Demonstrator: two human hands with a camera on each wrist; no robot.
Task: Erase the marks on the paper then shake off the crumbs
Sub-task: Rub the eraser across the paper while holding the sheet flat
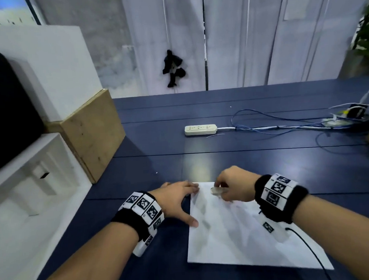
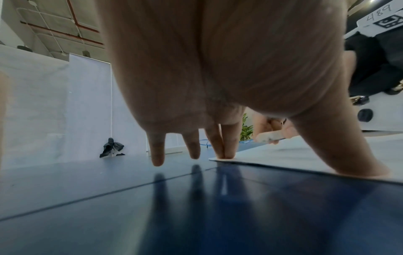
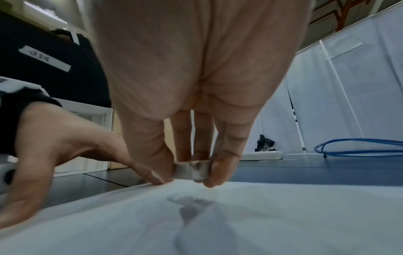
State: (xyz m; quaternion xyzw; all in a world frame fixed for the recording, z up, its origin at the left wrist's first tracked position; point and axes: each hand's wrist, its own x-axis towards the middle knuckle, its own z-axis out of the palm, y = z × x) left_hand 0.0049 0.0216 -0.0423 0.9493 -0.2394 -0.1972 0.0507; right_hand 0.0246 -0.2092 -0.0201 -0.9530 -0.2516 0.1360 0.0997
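Observation:
A white sheet of paper (image 1: pixel 237 233) lies on the dark blue table (image 1: pixel 180 161). Grey smudged marks (image 3: pixel 191 205) show on it just below the eraser. My right hand (image 1: pixel 235 186) pinches a small dirty white eraser (image 1: pixel 216 190) between thumb and fingers, held at the paper's far edge; the eraser (image 3: pixel 191 170) hovers just over the sheet. My left hand (image 1: pixel 178 200) lies spread with straight fingers, thumb and two fingertips (image 2: pixel 224 151) pressing the paper's left edge (image 2: pixel 283 155), the other fingers on the table.
A white power strip (image 1: pixel 200 130) and blue cables (image 1: pixel 274 124) lie farther back on the table. White foam blocks and a wooden box (image 1: pixel 93 134) stand at the left. A thin black wire (image 1: pixel 309 249) from my right wrist crosses the paper's right corner.

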